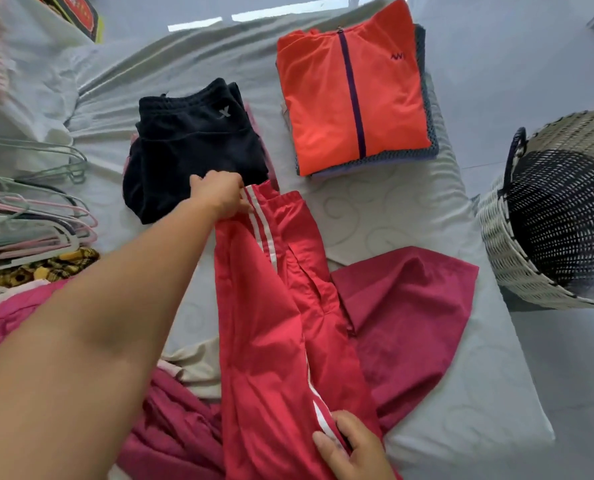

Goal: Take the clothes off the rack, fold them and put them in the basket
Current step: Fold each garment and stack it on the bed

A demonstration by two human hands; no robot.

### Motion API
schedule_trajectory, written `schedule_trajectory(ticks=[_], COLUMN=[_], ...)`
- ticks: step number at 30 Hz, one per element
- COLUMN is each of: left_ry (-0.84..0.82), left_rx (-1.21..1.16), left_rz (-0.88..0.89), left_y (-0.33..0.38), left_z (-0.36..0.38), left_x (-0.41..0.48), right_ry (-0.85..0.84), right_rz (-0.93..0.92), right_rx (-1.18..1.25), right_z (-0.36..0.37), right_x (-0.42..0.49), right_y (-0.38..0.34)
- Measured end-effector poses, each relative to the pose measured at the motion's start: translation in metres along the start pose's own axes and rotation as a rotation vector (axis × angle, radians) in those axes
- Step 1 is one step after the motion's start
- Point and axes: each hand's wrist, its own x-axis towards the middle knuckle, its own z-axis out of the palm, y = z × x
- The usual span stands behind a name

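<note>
The left hand (219, 194) reaches far out over the mattress (409, 209), its fingers curled down and pinching the waistband end of a pair of red track pants (271, 323) with white side stripes. The right hand (352, 448), close to the near edge, rests on the lower part of the same pants, thumb and fingers closed on the fabric beside the white stripe. The pants lie stretched lengthwise between the two hands, down the middle of the mattress. Beneath and beside them on the right lies a dark magenta garment (403, 317), spread loosely, and more of the same colour is bunched at the near edge to the left. Just beyond the left hand sits a folded pile topped by black shorts (191, 147). Toward the far right corner is a second folded pile with an orange zip jacket (351, 95) on top. Along the left edge lies a heap of wire hangers (28, 220), with a yellow patterned cloth (28, 271) and a pink garment (11, 317) nearer. A woven basket (503, 251), white outside and dark inside, stands on the floor off the right edge, with none of the clothes seen inside.
</note>
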Motion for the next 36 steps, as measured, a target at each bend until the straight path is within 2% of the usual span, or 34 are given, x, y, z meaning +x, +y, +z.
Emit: schedule_trajectory(ticks=[2,5,7,10,13,15,16,19,21,23,25,28,30,32,34,36], left_ry=[-0.072,-0.223,-0.161,0.089,0.314,0.425,0.464,0.466,0.419,0.327,0.219,0.040,0.099,0.314,0.522,0.512], left_rx=[-0.224,-0.831,-0.988,-0.706,-0.432,-0.287,-0.259,-0.128,-0.047,-0.150,-0.260,-0.195,-0.218,-0.400,-0.471,-0.374], left_rz=[0.017,-0.018,-0.054,0.020,0.040,-0.002,0.035,0.397,0.423,0.240,0.128,0.284,0.383,0.320,0.240,0.308], left_y=[-0.017,-0.047,-0.060,-0.049,-0.004,0.022,0.032,0.050,0.042,0.028,0.025,0.035,0.041,0.038,0.030,0.029], left_z=[-0.010,-0.037,-0.058,-0.075,-0.068,-0.047,-0.031,0.042,0.088,0.108,0.111,0.102,0.091,0.082,0.087,0.111], left_x=[-0.005,-0.026,-0.036,-0.018,0.003,0.000,-0.008,-0.047,-0.069,-0.077,-0.071,-0.052,-0.041,-0.042,-0.058,-0.097], right_ry=[0.021,0.076,0.155,0.174,0.230,0.224,0.223,0.189,0.278,0.349,0.301,0.278,0.319,0.429,0.497,0.409], right_rz=[-0.109,-0.196,-0.192,0.070,0.235,0.249,0.262,0.282,0.230,0.137,0.139,0.187,0.120,-0.010,-0.163,-0.357], right_rx=[-0.062,-0.137,-0.057,0.171,0.068,0.023,0.017,0.104,0.014,-0.167,-0.172,-0.186,-0.157,-0.206,-0.374,-0.632], right_z=[-0.003,0.000,0.004,0.007,0.004,0.004,0.005,0.010,0.015,0.020,0.024,0.018,0.008,-0.002,-0.004,0.004], right_x=[-0.003,-0.010,-0.014,-0.011,0.002,0.005,0.006,0.005,0.003,-0.001,-0.002,0.014,0.047,0.090,0.140,0.185], right_y=[0.006,0.005,0.005,0.008,0.021,0.024,0.024,0.016,0.027,0.043,0.047,0.032,0.008,-0.020,-0.039,-0.050])
